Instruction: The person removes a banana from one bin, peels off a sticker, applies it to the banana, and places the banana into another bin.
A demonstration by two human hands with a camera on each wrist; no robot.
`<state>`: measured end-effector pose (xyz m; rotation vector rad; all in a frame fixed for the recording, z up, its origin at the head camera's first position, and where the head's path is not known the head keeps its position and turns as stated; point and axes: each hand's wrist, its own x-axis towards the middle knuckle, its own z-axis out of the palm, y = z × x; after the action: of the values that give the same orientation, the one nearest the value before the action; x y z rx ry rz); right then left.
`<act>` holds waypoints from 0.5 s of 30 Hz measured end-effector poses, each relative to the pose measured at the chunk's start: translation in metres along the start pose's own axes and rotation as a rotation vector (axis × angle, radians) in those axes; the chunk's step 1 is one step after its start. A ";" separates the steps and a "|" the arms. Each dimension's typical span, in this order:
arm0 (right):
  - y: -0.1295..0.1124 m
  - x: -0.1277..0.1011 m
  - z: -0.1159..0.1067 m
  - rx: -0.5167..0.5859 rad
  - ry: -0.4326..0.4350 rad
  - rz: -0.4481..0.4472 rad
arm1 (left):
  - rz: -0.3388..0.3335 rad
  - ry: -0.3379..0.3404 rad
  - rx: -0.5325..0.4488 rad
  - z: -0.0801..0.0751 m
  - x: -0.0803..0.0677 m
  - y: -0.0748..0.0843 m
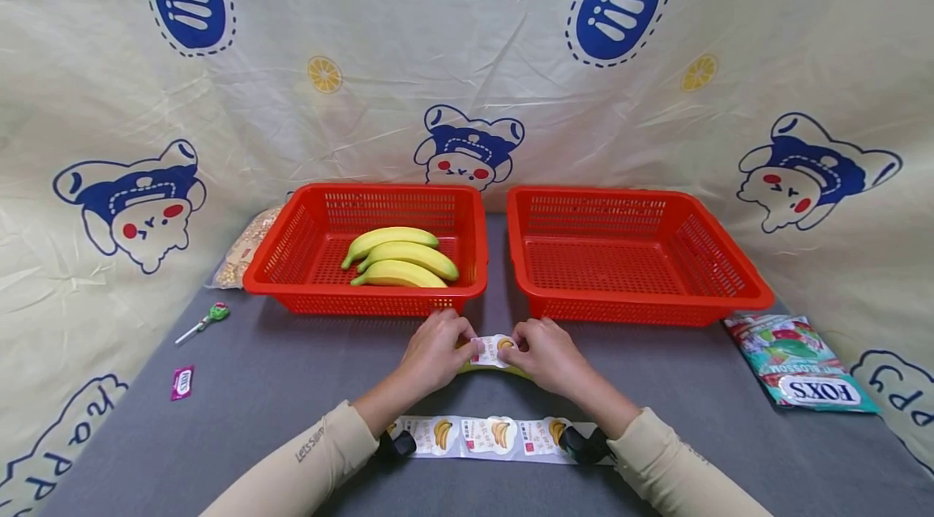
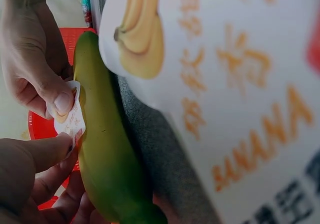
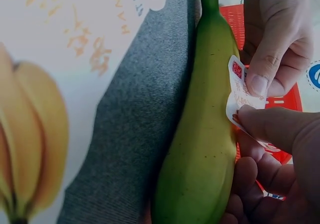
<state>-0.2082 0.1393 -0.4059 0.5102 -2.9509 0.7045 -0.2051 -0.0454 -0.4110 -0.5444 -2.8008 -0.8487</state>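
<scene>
Green-tipped yellow banana [image 3: 200, 149], white sticker [image 3: 239, 95]

Left hand [image 1: 435, 348] and right hand [image 1: 553, 356] hold a label [image 1: 489, 350] over a banana [image 1: 496, 369]. Sticker strip [image 1: 499, 437] toward near edge of grey table [image 1: 292, 395]; three bananas [image 1: 412, 255] in red basket [image 1: 357, 303], far edge.

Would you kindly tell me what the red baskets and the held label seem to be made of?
The left basket and right basket look like molded plastic, slightly glossy, given their uniform red and regular perforations. The label is probably thin, fairly matte paper or plastic film: it is printed and bends.
</scene>
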 end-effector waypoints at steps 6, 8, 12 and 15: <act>-0.002 0.000 0.003 -0.050 0.030 -0.015 | 0.031 0.016 0.065 0.000 -0.002 0.001; -0.002 -0.001 0.003 -0.056 0.039 -0.017 | 0.046 0.026 0.079 0.001 -0.002 0.001; -0.003 -0.001 0.004 -0.065 0.050 -0.021 | 0.066 0.036 0.101 0.002 -0.001 0.000; -0.003 0.000 0.004 -0.065 0.047 -0.016 | 0.058 0.030 0.093 0.002 -0.001 -0.001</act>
<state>-0.2069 0.1354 -0.4081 0.5040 -2.9115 0.6075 -0.2049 -0.0448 -0.4134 -0.5896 -2.7669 -0.7060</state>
